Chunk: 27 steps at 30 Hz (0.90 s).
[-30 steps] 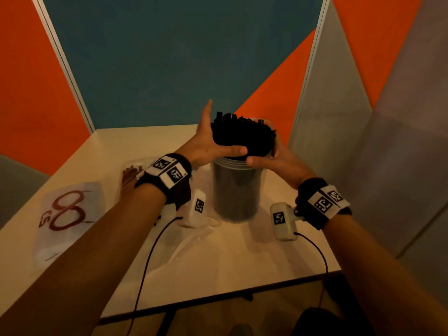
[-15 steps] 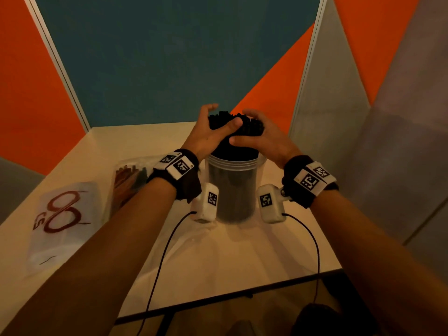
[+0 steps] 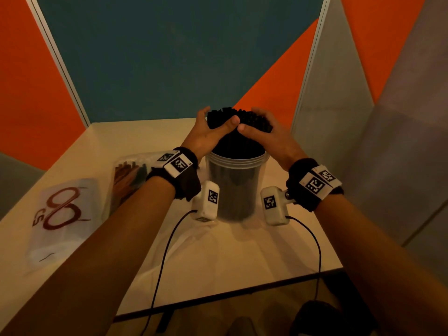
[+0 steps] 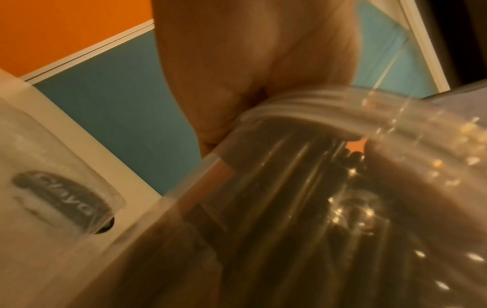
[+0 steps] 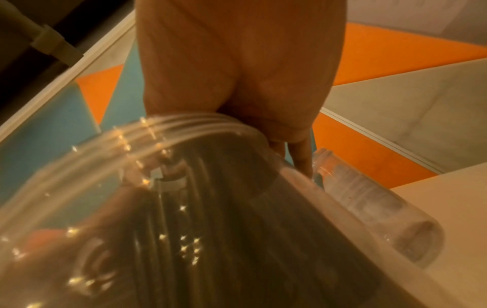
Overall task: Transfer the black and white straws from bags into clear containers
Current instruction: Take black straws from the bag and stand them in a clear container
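A clear container (image 3: 236,187) stands upright near the middle of the table (image 3: 242,258), packed with black straws (image 3: 238,122) whose tops rise well above its rim. The left hand (image 3: 206,134) wraps the bundle from its 9 o'clock side and the right hand (image 3: 266,134) from 3 o'clock, fingers curled round the straw tops, thumbs almost meeting at the near side (6 o'clock). From the wrist views each palm sits just above the container's threaded rim; these views are blurred, so whether skin touches the plastic is hard to say. At the container's 9 o'clock lies a bag of brownish sticks (image 3: 126,175), and farther out, toward 8 o'clock, a flat bag with a red figure 8 (image 3: 60,209). In the right wrist view a clear bottle (image 5: 368,198) lies on its side just beside the container
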### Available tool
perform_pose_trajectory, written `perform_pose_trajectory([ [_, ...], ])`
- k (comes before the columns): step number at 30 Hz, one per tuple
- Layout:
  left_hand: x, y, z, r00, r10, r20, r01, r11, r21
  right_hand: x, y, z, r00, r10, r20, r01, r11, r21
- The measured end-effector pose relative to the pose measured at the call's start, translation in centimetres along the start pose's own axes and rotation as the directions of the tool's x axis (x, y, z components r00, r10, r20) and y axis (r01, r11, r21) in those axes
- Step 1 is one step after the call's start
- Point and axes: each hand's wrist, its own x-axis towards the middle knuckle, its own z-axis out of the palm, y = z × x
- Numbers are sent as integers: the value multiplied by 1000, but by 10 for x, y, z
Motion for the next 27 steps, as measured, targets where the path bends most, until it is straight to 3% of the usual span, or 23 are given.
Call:
perform_pose_trajectory([
  [5, -8, 10, -14, 1000, 21, 20, -21, 1000, 6, -18, -14, -6, 999, 22, -41, -15, 985, 170],
  [8, -30, 20, -41, 995, 89, 52, -97, 978, 187, -41, -33, -10, 948, -170, -269, 207, 972, 115],
  [11, -61, 26, -81, 978, 74, 197, -161, 866, 473, -74, -61, 1, 841, -426, -334, 450, 893, -5],
  [13, -81, 23, -106, 951, -86, 297, -154, 700, 697, -100, -80, 19, 872, -457, -174, 471, 881, 50],
  [15, -94, 10, -126, 888, -301, 348, -179, 472, 863, -119, -95, 45, 916, -364, 170, 369, 930, 4],
  [16, -98, 2, -133, 845, -409, 346, -191, 374, 908, -126, -98, 59, 888, -268, 375, 333, 935, -122],
  [18, -103, -16, -141, 795, -547, 262, -167, 218, 962, -129, -98, 88, 732, -58, 679, 409, 834, -370],
  [19, -103, -23, -144, 799, -552, 239, -152, 198, 968, -127, -95, 104, 646, 41, 762, 466, 769, -437],
  [21, -102, -33, -150, 833, -496, 243, -130, 251, 959, -119, -87, 134, 526, 220, 822, 527, 674, -517],
  [22, -103, -34, -152, 847, -471, 247, -121, 282, 952, -114, -82, 149, 509, 282, 813, 539, 632, -557],
  [24, -105, -33, -153, 871, -421, 255, -119, 323, 939, -104, -74, 175, 531, 363, 766, 509, 586, -631],
  [27, -109, -24, -148, 906, -329, 265, -137, 363, 922, -89, -73, 204, 580, 401, 709, 404, 614, -678],
])
